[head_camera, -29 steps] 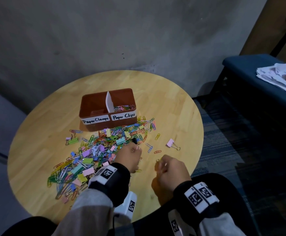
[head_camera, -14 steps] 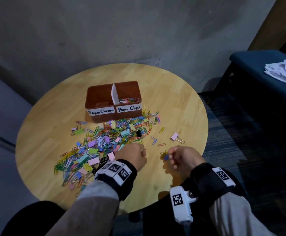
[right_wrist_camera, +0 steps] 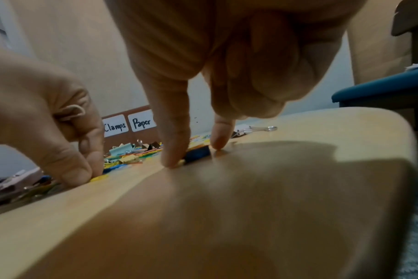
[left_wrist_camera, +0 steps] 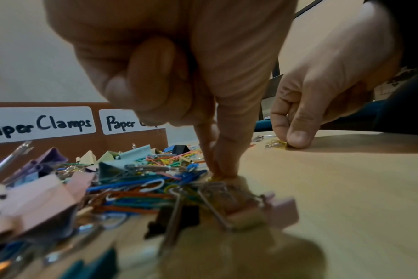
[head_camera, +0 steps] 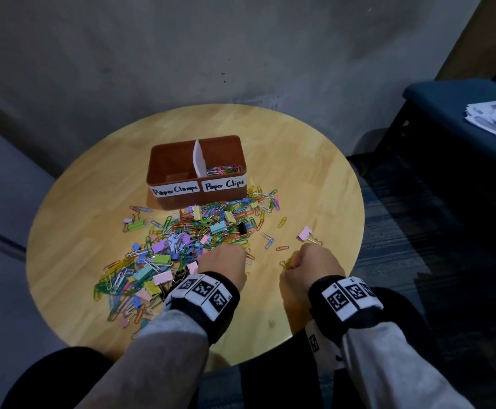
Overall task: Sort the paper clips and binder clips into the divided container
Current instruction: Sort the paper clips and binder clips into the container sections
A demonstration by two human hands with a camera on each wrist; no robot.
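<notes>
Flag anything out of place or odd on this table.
Mostly an unsorted heap of clips in front of the container. One pink binder clip lies apart to the right, away from the pile. The Paper Clamps compartment shows no clips yet. No damage visible.

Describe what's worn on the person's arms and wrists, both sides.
Both arms wear light grey sleeves with dark cuffs. Each wrist carries a black band bearing white tiles printed with black square fiducial markers; the right wrist's band matches. A white marker-tagged block hangs under the right wrist. The left hand and right hand are bare, no gloves.
</notes>
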